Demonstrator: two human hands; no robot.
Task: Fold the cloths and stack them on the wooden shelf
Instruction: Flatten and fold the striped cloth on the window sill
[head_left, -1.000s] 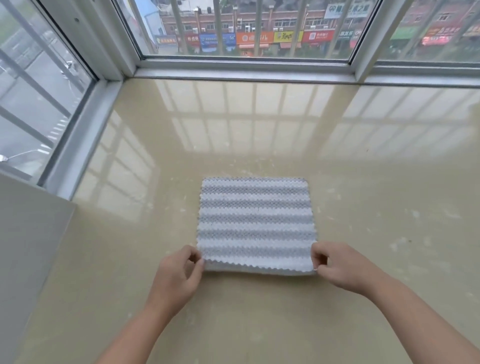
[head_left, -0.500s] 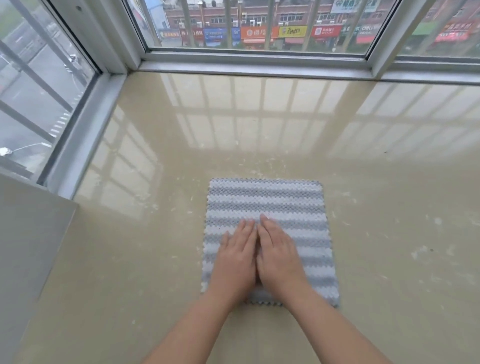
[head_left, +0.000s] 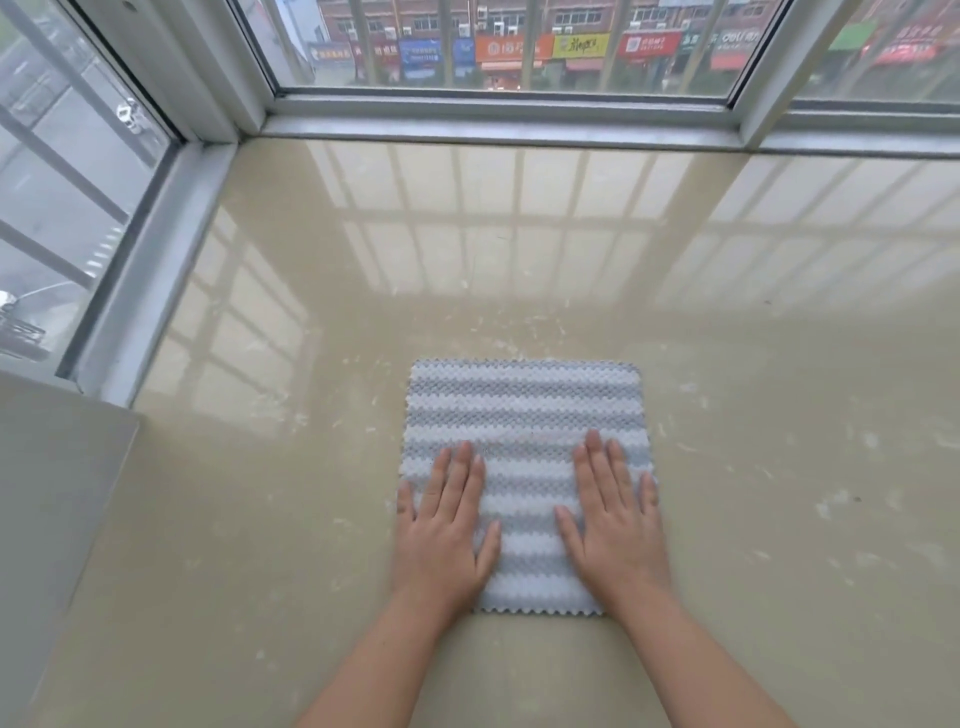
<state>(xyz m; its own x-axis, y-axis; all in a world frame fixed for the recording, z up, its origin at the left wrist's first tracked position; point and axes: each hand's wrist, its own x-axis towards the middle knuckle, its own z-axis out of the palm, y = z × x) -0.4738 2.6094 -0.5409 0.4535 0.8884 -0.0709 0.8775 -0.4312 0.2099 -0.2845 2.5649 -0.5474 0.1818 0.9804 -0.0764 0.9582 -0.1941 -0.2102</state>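
Two bare forearms come in from the near edge. Left hand (head_left: 447, 535) lies palm down on the cloth's left half, fingers straight and slightly spread, gripping nothing, little finger right at the left edge. Right hand (head_left: 615, 525) mirrors it on the right half, flat, fingers straight and a little apart, little finger at the right edge. The hands are well apart, a bare strip of cloth between them, and their heels cover the near corners. Cloth (head_left: 524, 410) is roughly square with grey and white stripes running left to right, a nubbly weave, scalloped edges and rounded far corners. It lies flat on the glossy beige ledge (head_left: 519, 260), near the front and slightly right of centre. Pale specks and scuffs dot the ledge around the cloth. A plain grey panel (head_left: 57, 493) stands at near left. Beyond, the ledge reflects window bars. A white window frame (head_left: 498, 122) runs along the far and left sides. Through the glass, shop signs (head_left: 514, 48) show behind the bars.
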